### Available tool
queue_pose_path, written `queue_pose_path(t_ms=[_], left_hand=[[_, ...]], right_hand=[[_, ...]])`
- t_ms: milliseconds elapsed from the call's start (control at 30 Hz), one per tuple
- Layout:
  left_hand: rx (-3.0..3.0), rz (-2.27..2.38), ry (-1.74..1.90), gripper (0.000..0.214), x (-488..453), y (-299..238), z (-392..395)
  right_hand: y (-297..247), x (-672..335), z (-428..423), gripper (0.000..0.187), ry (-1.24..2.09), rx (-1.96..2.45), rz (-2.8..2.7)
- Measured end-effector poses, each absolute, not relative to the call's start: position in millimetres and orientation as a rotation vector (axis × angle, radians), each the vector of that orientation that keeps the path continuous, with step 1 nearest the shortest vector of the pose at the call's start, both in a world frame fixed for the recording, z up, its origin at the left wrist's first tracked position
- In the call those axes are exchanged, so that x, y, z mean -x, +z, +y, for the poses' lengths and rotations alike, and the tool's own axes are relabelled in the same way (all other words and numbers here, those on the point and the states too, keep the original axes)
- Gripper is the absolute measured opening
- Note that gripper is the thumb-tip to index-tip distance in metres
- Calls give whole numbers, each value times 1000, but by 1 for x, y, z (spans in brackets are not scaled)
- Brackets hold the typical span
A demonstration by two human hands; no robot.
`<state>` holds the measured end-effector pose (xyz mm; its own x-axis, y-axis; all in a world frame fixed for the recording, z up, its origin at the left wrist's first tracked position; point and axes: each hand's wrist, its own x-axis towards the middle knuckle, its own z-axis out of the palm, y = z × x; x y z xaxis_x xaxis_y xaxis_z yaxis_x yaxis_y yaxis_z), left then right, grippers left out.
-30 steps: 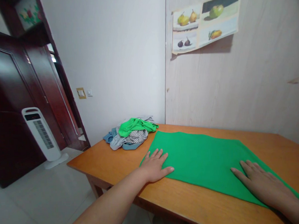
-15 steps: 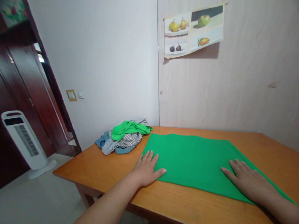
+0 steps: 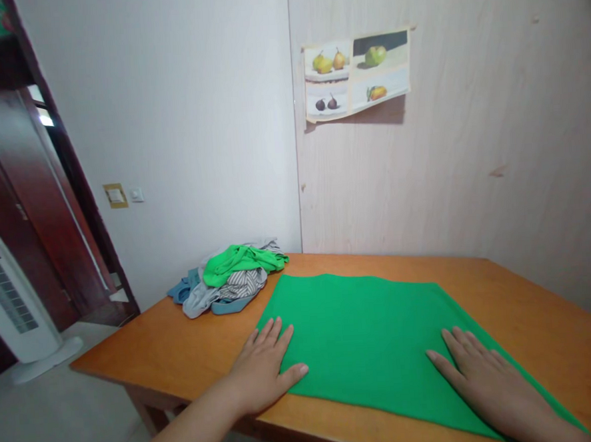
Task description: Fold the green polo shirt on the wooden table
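Observation:
A green cloth, perhaps a folded garment, lies flat and smooth on the wooden table in front of me. My left hand rests open at its left edge, thumb and fingertips on the fabric. Over on the right side of the cloth, my right hand lies palm down with its fingers stretched out. Neither hand grips anything. The right end of the cloth is partly covered by my right hand and forearm.
At the table's back left is a crumpled pile of clothes, with a bright green garment on top and a striped one below. A wall stands behind the table. A white tower fan is on the floor at left.
The view has turned slightly right and up, so everything sits further left and lower in the picture. Both hands stay flat on the cloth, with little visible movement over it.

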<state>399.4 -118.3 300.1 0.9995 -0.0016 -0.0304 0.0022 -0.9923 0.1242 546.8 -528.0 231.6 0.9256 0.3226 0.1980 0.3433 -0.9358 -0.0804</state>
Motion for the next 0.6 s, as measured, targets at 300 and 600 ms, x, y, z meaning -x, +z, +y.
queue_pose_path(t_ms=[300,600], left_hand=[[-3079,-84,-200,83,-417,340,-121],[-3061,-281,-188,69,-514,341,-163]], right_hand=[[238,-573,-527,84,-219,2988,-483],[244,-621,-478,91,-271,2940,-569]])
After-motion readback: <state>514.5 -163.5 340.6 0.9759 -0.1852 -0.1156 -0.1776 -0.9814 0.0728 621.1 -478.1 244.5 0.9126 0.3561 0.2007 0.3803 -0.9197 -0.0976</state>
